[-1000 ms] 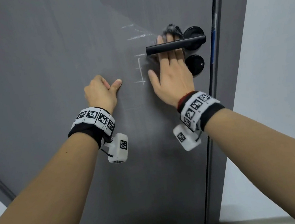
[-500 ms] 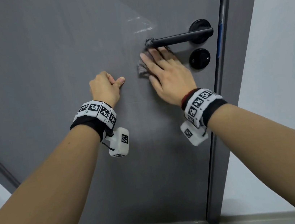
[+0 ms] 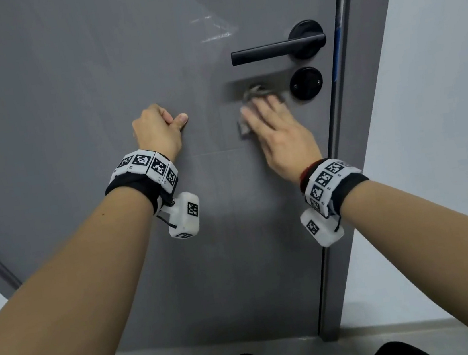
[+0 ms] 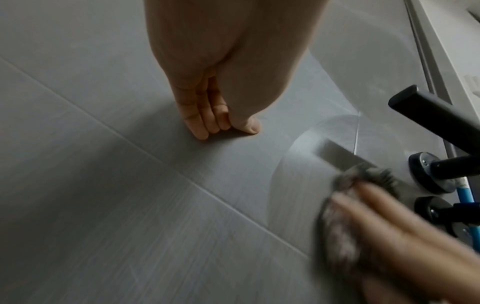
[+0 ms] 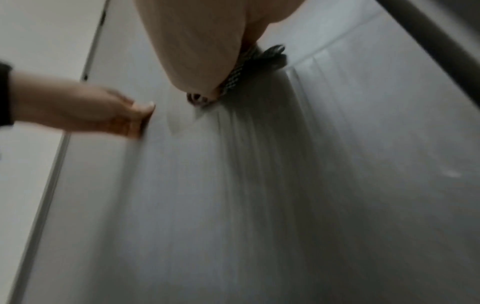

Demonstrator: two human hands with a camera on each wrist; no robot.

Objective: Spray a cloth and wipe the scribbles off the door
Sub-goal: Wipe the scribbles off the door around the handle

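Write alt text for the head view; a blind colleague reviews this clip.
A person's right hand presses a grey cloth flat against a grey door, just below its black lever handle. The left hand rests as a fist on the door, and faint white scribbles remain above the handle.

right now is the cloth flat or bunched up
Bunched. The cloth is crumpled under the right hand, whose flat fingers press it to the door.
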